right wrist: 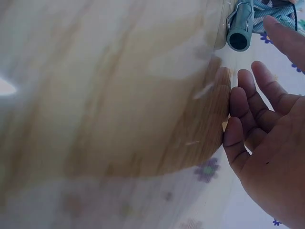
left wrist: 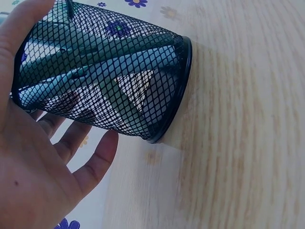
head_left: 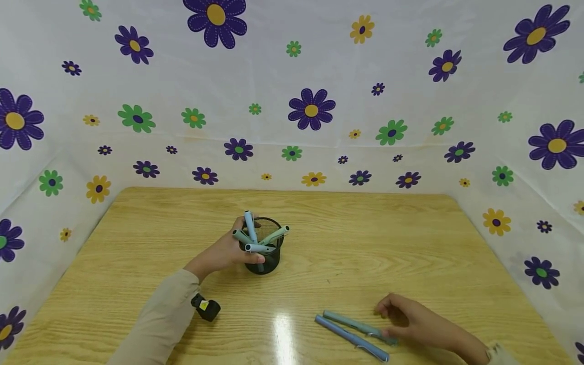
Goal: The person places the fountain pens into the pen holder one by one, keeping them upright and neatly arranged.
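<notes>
1. From the head view, I see the left hand [head_left: 225,252] curled round a black mesh pen cup [head_left: 270,262], thumb along the near side and fingers going behind it. The cup stands upright on the wooden table [head_left: 388,253], and the grip looks meant to steady it more than carry it. Four pens [head_left: 249,225] lean out above that hand in different directions, presumably because the cup is too wide to keep them straight. Well apart from it, the right hand [head_left: 415,322] hovers low, fingers loosely bent, with nothing that I can see in its hold. By its thumb is one end of a green pen [head_left: 351,322]; a blue pen [head_left: 351,338] lies just beside that, on the side away from the fingertips. Both slant the same way, each with an end towards this hand, which seems to suit its reach.

2. From the left wrist, the thumb lies over one side of the mesh near the rim and the fingers spread along the opposite side, probably to keep the cup from tipping. Its base meets the wood beyond the fingertips.

3. From the right wrist, the palm is half open. The green pen's end sits just past the fingers, near the thumb tip; whether they touch, I can't tell.
</notes>
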The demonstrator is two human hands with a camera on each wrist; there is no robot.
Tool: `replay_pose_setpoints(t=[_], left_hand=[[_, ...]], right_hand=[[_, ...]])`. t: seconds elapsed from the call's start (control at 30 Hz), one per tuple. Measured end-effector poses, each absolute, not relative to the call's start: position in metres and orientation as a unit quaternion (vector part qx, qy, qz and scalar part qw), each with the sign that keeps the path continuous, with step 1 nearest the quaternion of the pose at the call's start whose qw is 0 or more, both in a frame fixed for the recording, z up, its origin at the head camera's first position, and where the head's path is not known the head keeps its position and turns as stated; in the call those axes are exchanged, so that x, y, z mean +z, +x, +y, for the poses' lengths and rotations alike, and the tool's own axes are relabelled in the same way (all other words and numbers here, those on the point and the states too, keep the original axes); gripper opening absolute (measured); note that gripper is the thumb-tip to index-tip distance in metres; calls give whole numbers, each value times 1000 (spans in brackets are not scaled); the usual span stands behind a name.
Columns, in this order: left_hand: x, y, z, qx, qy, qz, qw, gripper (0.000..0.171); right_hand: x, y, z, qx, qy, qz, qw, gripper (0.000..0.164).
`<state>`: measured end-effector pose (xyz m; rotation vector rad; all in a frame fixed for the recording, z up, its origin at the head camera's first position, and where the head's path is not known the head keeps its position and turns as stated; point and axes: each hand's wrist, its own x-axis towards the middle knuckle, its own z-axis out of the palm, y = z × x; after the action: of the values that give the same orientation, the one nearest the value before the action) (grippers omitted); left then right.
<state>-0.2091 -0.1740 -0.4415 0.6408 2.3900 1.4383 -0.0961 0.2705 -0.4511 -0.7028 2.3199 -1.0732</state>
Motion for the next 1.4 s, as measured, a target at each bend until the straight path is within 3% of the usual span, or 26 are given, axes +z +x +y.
replay_pose_setpoints(t=[0.5, 1.0, 1.4], left_hand=[[-441, -210, -173, 504, 226, 822, 138, 105], [-441, -211, -174, 510, 223, 819, 143, 105], [-442, -208, -174, 508, 214, 822, 145, 104]], right_hand=[[-456, -92, 273, -376, -276, 855, 228, 27], [-461, -86, 274, -313, -342, 874, 147, 22], [-460, -81, 271, -292, -334, 887, 131, 22]])
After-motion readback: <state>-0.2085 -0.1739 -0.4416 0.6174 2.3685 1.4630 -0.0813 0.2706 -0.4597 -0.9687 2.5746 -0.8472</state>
